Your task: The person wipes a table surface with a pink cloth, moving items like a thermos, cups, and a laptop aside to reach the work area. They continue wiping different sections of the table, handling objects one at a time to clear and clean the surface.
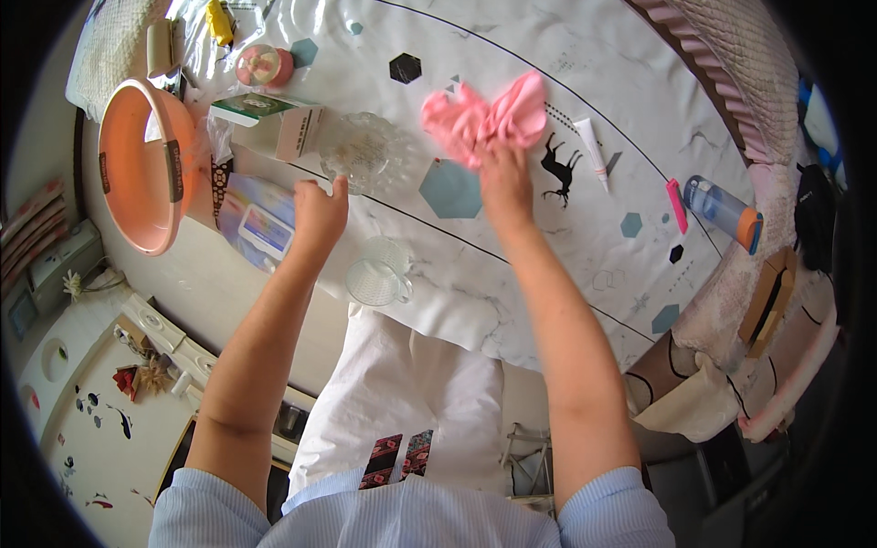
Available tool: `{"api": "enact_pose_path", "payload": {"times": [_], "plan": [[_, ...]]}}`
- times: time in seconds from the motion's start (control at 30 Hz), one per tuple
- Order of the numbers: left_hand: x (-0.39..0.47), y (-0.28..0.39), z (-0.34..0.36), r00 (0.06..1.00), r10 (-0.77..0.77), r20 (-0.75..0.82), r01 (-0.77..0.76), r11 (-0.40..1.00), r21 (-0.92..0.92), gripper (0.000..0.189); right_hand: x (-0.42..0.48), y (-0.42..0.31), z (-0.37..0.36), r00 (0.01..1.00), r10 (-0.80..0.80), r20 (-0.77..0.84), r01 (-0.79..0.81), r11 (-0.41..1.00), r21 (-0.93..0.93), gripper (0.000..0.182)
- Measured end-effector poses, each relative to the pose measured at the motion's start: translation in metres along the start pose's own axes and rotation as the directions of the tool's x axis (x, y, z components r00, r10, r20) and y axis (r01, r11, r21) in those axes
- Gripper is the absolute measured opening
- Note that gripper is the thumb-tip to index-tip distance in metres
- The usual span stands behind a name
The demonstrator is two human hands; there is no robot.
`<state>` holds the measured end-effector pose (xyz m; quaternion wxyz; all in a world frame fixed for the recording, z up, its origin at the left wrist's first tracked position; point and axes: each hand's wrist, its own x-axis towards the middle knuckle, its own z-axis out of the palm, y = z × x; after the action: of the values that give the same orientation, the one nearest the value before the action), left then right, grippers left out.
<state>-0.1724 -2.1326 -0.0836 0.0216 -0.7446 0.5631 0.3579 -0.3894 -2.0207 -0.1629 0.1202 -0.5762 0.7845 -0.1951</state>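
Note:
My right hand (505, 179) grips the lower edge of a crumpled pink cloth (488, 118), which lies bunched on the marble-patterned table cover (473, 288). My left hand (320, 212) hovers at the left, thumb and forefinger apart, with its other fingers curled out of sight. Its thumb overlaps the rim of a scalloped clear glass dish (366, 154); whether they touch is unclear. Nearer my body stands a clear glass mug (377, 279), its handle to the right. Left of that hand lies a pastel wipes packet (257, 222) with a white lid.
An orange plastic basin (147, 168) is at the left edge, beside a green-and-white box (274, 127). Behind the box is a pink round container (264, 66). Rightward lie a white tube (591, 152), a pink-handled item (676, 205) and a blue bottle (721, 211).

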Motion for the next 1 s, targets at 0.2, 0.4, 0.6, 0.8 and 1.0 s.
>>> {"api": "enact_pose_path", "payload": {"times": [0.2,0.4,0.6,0.8,1.0], "plan": [[0.017,-0.008,0.022,0.928,-0.281,0.245,0.350,0.884,-0.309,0.038,-0.126,-0.007,-0.019,0.986,-0.017,0.166,0.009,0.999,0.052,0.037],[0.042,-0.030,0.037,0.960,-0.188,0.207,0.243,0.928,-0.282,0.029,-0.217,0.008,-0.050,0.950,0.130,0.283,-0.141,0.990,0.017,0.038],[0.092,-0.100,0.035,0.917,0.269,0.293,-0.247,0.963,-0.112,0.023,-0.236,0.006,-0.040,0.973,0.142,0.180,-0.157,0.985,0.071,0.032],[-0.037,0.077,0.128,0.603,0.484,0.634,-0.798,0.362,0.482,0.017,-0.251,0.017,-0.035,0.973,0.191,0.132,-0.203,0.975,0.086,0.023],[-0.096,0.120,0.203,0.841,0.324,0.433,-0.259,0.944,-0.205,0.029,-0.244,0.012,-0.032,0.983,0.140,0.120,-0.144,0.989,0.024,0.026]]}}
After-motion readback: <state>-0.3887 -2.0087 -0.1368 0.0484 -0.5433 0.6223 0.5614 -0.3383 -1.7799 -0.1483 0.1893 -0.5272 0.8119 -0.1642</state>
